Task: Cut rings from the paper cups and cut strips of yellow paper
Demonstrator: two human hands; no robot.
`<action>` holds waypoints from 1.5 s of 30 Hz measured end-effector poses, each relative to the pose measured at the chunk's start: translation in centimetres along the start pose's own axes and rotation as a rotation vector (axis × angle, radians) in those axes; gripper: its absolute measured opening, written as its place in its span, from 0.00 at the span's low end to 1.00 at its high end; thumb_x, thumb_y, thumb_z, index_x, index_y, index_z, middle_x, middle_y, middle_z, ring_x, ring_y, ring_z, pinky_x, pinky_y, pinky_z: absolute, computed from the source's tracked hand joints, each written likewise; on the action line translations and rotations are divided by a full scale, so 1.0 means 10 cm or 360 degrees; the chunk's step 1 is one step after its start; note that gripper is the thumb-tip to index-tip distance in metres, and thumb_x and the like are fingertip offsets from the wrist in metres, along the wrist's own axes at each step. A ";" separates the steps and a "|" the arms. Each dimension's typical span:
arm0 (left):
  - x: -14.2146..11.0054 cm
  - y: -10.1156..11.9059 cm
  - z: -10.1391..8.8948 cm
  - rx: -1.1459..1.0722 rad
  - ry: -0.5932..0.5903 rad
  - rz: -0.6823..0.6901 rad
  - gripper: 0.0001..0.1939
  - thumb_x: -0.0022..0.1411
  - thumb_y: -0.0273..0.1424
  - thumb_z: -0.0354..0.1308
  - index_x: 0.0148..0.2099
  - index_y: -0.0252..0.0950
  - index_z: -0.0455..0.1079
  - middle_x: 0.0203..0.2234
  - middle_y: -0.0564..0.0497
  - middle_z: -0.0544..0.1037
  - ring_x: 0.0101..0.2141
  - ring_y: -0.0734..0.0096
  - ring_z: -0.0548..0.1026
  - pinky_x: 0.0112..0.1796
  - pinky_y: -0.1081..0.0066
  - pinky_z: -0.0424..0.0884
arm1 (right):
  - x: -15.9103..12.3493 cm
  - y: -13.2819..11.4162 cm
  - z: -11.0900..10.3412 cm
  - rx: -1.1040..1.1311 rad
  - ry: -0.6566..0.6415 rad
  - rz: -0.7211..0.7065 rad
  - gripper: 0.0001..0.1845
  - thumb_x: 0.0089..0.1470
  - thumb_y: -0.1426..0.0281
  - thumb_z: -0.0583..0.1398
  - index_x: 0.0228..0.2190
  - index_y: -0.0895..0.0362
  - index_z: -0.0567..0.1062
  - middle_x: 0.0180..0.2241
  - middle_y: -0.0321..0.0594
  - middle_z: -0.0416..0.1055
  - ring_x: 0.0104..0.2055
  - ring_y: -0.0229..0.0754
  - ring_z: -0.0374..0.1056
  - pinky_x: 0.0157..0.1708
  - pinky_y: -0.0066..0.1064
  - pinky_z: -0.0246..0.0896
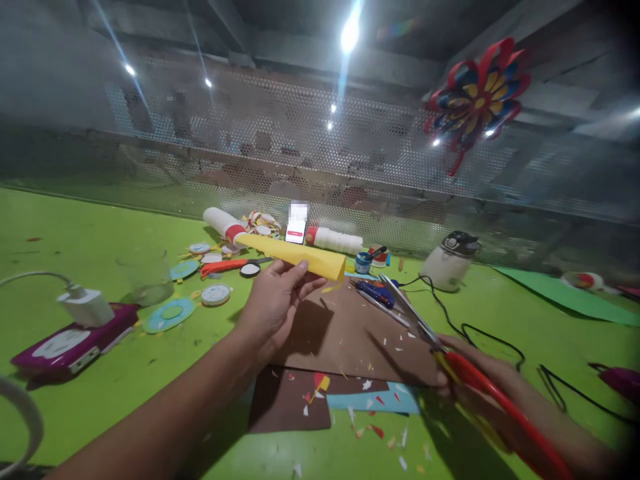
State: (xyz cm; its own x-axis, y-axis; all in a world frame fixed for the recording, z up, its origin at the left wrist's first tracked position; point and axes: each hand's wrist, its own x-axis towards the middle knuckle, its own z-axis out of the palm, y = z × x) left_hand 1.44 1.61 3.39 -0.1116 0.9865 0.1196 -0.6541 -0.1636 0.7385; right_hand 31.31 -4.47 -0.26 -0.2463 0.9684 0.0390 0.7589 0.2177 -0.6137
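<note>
My left hand [275, 303] pinches a strip of yellow craft sheet [295, 257], which is curled lengthwise and held above the table. Around the handles of red-handled scissors [460, 367], my right hand [500, 373] is closed, partly hidden by them. The blades are a little apart and point up toward the far left, clear of the yellow sheet. Below both hands lies a brown sheet [350, 333], sprinkled with small paper scraps. A blue-handled tool [375, 293] and a silvery pen-like stick [383, 307] rest on its far edge.
A lit phone [296, 223] stands at the back, beside a stack of white paper cups [335, 239]. Left are orange-handled scissors [225, 267], light-blue discs [170, 313] and a purple power strip [75, 340]. A white bottle [450, 263] and a black cord [480, 333] lie right.
</note>
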 end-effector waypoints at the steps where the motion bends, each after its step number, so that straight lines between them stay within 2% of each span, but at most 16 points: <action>1: 0.01 0.01 0.01 -0.0009 -0.0006 0.0041 0.03 0.55 0.20 0.59 0.33 0.29 0.71 0.33 0.47 0.78 0.30 0.72 0.77 0.36 0.69 0.76 | -0.05 -0.06 0.08 0.0264 0.0062 -0.0132 0.27 0.53 0.53 0.55 0.50 0.54 0.69 0.33 0.46 0.77 0.34 0.51 0.73 0.35 0.38 0.68; 2: 0.01 0.03 0.02 -0.0014 -0.0001 0.0070 0.03 0.55 0.20 0.59 0.34 0.29 0.71 0.33 0.47 0.78 0.30 0.72 0.77 0.36 0.69 0.76 | -0.08 -0.13 0.18 0.0401 0.0101 -0.0177 0.25 0.51 0.53 0.58 0.48 0.52 0.71 0.34 0.46 0.76 0.34 0.51 0.73 0.36 0.39 0.68; 4: 0.00 0.06 0.04 -0.0017 0.0042 0.0094 0.05 0.54 0.21 0.61 0.36 0.29 0.72 0.33 0.49 0.78 0.29 0.76 0.76 0.35 0.73 0.74 | -0.08 -0.28 0.36 0.0526 0.0200 -0.0112 0.25 0.49 0.53 0.61 0.46 0.52 0.71 0.39 0.48 0.74 0.36 0.51 0.72 0.35 0.38 0.68; 5: -0.01 0.07 0.04 -0.0018 0.0075 0.0097 0.06 0.53 0.21 0.61 0.37 0.29 0.72 0.32 0.49 0.78 0.28 0.78 0.75 0.34 0.75 0.73 | -0.06 -0.37 0.43 0.0571 0.0085 -0.0075 0.23 0.50 0.53 0.61 0.44 0.53 0.71 0.40 0.47 0.73 0.36 0.49 0.71 0.35 0.36 0.68; 6: -0.02 0.07 0.05 -0.0015 0.0107 0.0091 0.07 0.52 0.22 0.62 0.37 0.30 0.72 0.33 0.50 0.78 0.28 0.79 0.74 0.32 0.77 0.72 | -0.02 -0.45 0.49 0.0639 -0.0015 -0.0131 0.21 0.53 0.51 0.58 0.40 0.54 0.72 0.37 0.45 0.72 0.33 0.46 0.70 0.32 0.35 0.68; 8: -0.05 0.07 0.05 0.0005 0.0149 0.0064 0.09 0.52 0.23 0.63 0.38 0.30 0.72 0.34 0.50 0.78 0.29 0.79 0.74 0.31 0.78 0.70 | 0.08 -0.59 0.55 0.0714 -0.0164 -0.0291 0.23 0.55 0.48 0.54 0.35 0.55 0.70 0.31 0.41 0.69 0.30 0.42 0.67 0.30 0.32 0.66; 11: -0.09 0.03 0.05 0.0036 0.0169 0.0027 0.09 0.51 0.24 0.64 0.38 0.31 0.73 0.36 0.49 0.78 0.30 0.78 0.74 0.30 0.79 0.70 | 0.22 -0.71 0.58 0.0640 -0.0173 -0.0324 0.24 0.56 0.46 0.50 0.35 0.54 0.67 0.28 0.37 0.65 0.29 0.40 0.64 0.29 0.31 0.62; 17: -0.11 -0.05 0.05 0.0064 0.0194 -0.0101 0.06 0.53 0.22 0.62 0.36 0.30 0.74 0.32 0.49 0.79 0.28 0.78 0.75 0.30 0.78 0.71 | 0.35 -0.77 0.66 0.0685 -0.0131 -0.0327 0.27 0.54 0.45 0.51 0.41 0.54 0.67 0.25 0.34 0.64 0.23 0.36 0.60 0.22 0.27 0.54; 20: -0.13 -0.07 0.04 0.0007 0.0137 -0.0159 0.06 0.54 0.22 0.61 0.37 0.29 0.74 0.35 0.47 0.79 0.30 0.77 0.75 0.34 0.78 0.72 | 0.37 -0.79 0.68 0.0719 -0.0097 -0.0318 0.24 0.55 0.46 0.52 0.39 0.53 0.68 0.25 0.33 0.64 0.22 0.35 0.59 0.21 0.26 0.54; 24: -0.16 -0.09 0.02 -0.0056 0.0105 -0.0303 0.06 0.56 0.22 0.59 0.38 0.30 0.74 0.32 0.48 0.79 0.28 0.78 0.75 0.33 0.78 0.73 | 0.35 -0.79 0.67 0.0737 -0.0100 -0.0258 0.25 0.54 0.46 0.53 0.41 0.53 0.68 0.25 0.33 0.64 0.21 0.35 0.59 0.21 0.26 0.55; 28: -0.16 -0.10 -0.01 0.0016 0.0090 -0.0318 0.07 0.56 0.21 0.59 0.38 0.30 0.75 0.29 0.49 0.79 0.26 0.79 0.75 0.29 0.80 0.73 | 0.34 -0.78 0.66 0.0783 -0.0134 -0.0214 0.28 0.52 0.43 0.52 0.40 0.53 0.69 0.24 0.32 0.64 0.20 0.35 0.58 0.20 0.26 0.54; 33: -0.16 -0.11 -0.02 0.0133 0.0083 -0.0342 0.06 0.56 0.23 0.60 0.38 0.30 0.75 0.32 0.47 0.80 0.26 0.80 0.74 0.28 0.82 0.72 | 0.32 -0.84 0.61 0.0806 -0.0214 -0.0188 0.23 0.55 0.46 0.52 0.38 0.52 0.69 0.24 0.30 0.61 0.23 0.34 0.55 0.22 0.25 0.51; 36: -0.18 -0.12 -0.01 0.0159 0.0046 -0.0384 0.08 0.54 0.24 0.62 0.39 0.31 0.76 0.34 0.47 0.80 0.27 0.79 0.74 0.29 0.81 0.72 | 0.31 -0.85 0.59 0.0835 -0.0213 -0.0177 0.23 0.56 0.47 0.51 0.38 0.52 0.68 0.24 0.30 0.61 0.23 0.35 0.54 0.22 0.26 0.49; 42: -0.19 -0.15 0.01 0.0192 0.0079 -0.0381 0.07 0.51 0.23 0.64 0.35 0.30 0.76 0.26 0.49 0.78 0.25 0.78 0.73 0.28 0.80 0.72 | 0.30 -0.82 0.61 0.0868 -0.0233 -0.0140 0.26 0.53 0.44 0.51 0.39 0.53 0.68 0.24 0.31 0.61 0.23 0.35 0.55 0.23 0.27 0.50; 45: -0.19 -0.15 0.00 0.0186 0.0095 -0.0379 0.06 0.50 0.23 0.65 0.34 0.30 0.76 0.28 0.48 0.79 0.25 0.78 0.73 0.28 0.80 0.72 | 0.29 -0.85 0.59 0.0860 -0.0240 -0.0142 0.26 0.54 0.45 0.51 0.39 0.53 0.69 0.24 0.31 0.61 0.24 0.36 0.55 0.23 0.27 0.50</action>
State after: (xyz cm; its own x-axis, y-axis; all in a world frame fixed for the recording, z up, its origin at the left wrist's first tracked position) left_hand 2.65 -0.01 2.10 -0.0111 0.9946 -0.1034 -0.5770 0.0781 0.8130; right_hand 20.61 -4.22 0.43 -0.4087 0.9124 0.0208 0.3247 0.1667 -0.9310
